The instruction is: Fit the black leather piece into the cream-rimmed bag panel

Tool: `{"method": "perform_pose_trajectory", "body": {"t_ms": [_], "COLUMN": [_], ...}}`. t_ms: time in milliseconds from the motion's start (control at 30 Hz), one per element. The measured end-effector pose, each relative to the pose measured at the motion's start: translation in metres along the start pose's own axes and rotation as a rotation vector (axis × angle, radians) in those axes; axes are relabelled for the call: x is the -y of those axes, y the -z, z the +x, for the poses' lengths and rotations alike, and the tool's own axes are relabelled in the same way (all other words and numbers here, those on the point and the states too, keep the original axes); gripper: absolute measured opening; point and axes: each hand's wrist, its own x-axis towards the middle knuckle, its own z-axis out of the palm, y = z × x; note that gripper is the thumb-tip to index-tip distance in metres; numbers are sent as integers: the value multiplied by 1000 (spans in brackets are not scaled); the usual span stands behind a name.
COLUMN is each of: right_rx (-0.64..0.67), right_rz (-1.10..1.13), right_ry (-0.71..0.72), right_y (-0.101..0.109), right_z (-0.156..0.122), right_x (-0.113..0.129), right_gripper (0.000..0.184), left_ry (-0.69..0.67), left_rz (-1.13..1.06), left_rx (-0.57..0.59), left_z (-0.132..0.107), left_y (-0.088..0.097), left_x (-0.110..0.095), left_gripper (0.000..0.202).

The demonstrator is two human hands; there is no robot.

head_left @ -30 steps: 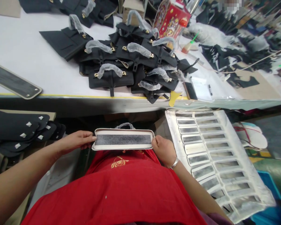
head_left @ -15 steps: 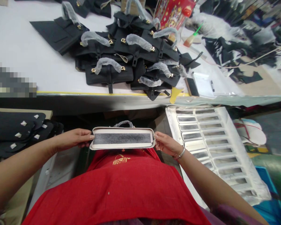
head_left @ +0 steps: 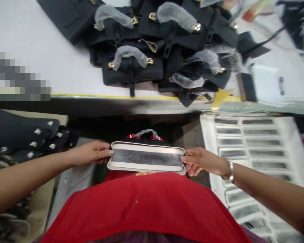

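A shallow pale-rimmed piece (head_left: 147, 158) with a dark strip along its middle is held in front of the red apron (head_left: 149, 206), below the near edge of the table (head_left: 68, 72) and clear of it. The left hand (head_left: 92, 153) has its grip closed to a pinch on the left end, thumb on the rim; the fingertips pass behind and cannot be made out. The right hand (head_left: 200, 160) pinches the right end likewise, its thumb over the rim and the other fingers curled loosely beneath, partly lost in shadow. Past the far rim rises a handle (head_left: 148, 132) wrapped in clear film; what it joins is hidden by the piece. On the table, black bags (head_left: 133, 72) overlap up to the near edge, the ones beneath largely covered and the farthest cut off by the top of the view. To their right, a yellow scrap (head_left: 219, 99) overhangs the near edge, next to a dark block (head_left: 247, 86) and a blurred white pad (head_left: 266, 84). The table's near left part disappears under a pixelated patch. Below, the right forearm crosses a white slotted tray (head_left: 288, 141), masking several slots, while black flat pieces (head_left: 17, 128) at left run out of view.
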Motion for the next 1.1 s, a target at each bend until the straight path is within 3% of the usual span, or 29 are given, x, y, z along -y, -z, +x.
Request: {"method": "perform_pose_trajectory", "body": {"t_ms": [100,300,567,733,833,933,1033,1100], "right_rx": [33,113,-65,-190,-316,-555,-722,-741], "right_rz": [-98,-177,-113,-112,-189,-403,-580,-683], "right_ry": [-25,84,231,314,425,667,907,1002], "right_y": [8,18,-3,-18,-22,-25,-28,-30], "right_z": [9,28,13,4,1,-2,-5,-5], "right_x": [1,-16,-16,-18,-27,-31,-26,-18], "right_gripper": [46,39,46,44,42,44,47,39], "left_ry": [-10,-47,-199,-261,-232,-243,-411,-560], "left_rz": [12,-8,-203,-200,-43,315,628,721], "left_rx": [-13,-99,-240,-352,-432,-645,-896,-901], "left_z": [-1,-2,-3,-9,-15,-23,-24,-15], "left_y": [2,0,-20,-34,-38,-39,-47,-57], "left_x": [-5,3,18,19,16,6,-17,-40], "left_gripper": [45,42,41,44,45,41,28,35]}}
